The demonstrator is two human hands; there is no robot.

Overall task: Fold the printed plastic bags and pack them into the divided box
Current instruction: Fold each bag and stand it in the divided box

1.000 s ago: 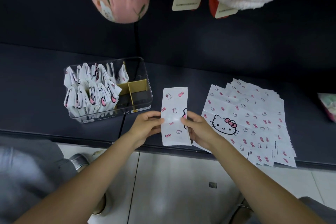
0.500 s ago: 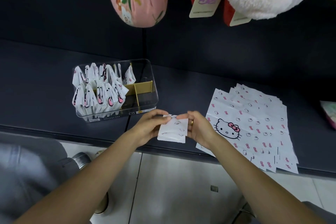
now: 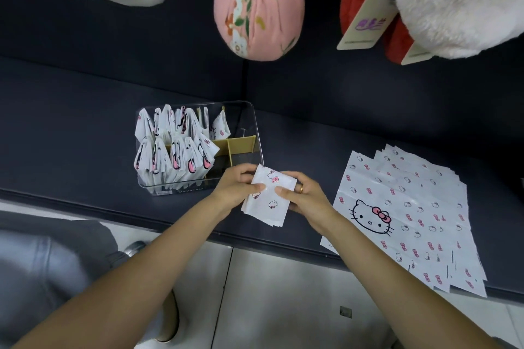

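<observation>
Two hands meet at the centre of the frame, and I see both of them holding one folded bag (image 3: pixel 268 197). My left hand (image 3: pixel 235 188) pinches its left edge with the thumb on top and the fingers curled under it. My right hand (image 3: pixel 304 200) grips the right edge in the same way, and a gold ring (image 3: pixel 301 189) shows on one finger. The bag is white with small pink bows and cat faces. It is folded into a short thick packet, tilted, and lifted a little above the dark counter (image 3: pixel 85 110).

Just beside the left hand, up and to the left, stands the clear box (image 3: pixel 256 133) with tan dividers (image 3: pixel 241 143). Its left compartments are filled with folded bags (image 3: pixel 174 147) standing upright in two rows. The compartments on its right side look nearly bare.

At the right of the frame lies a fanned stack of flat bags (image 3: pixel 411 215), the top one with a big cat face. The stack's lower edge hangs over the counter's front edge.

In the upper part of the frame I see a pink flowered bundle (image 3: pixel 258 8), a white plush toy (image 3: pixel 459 0) and a paper tag (image 3: pixel 365 22).
</observation>
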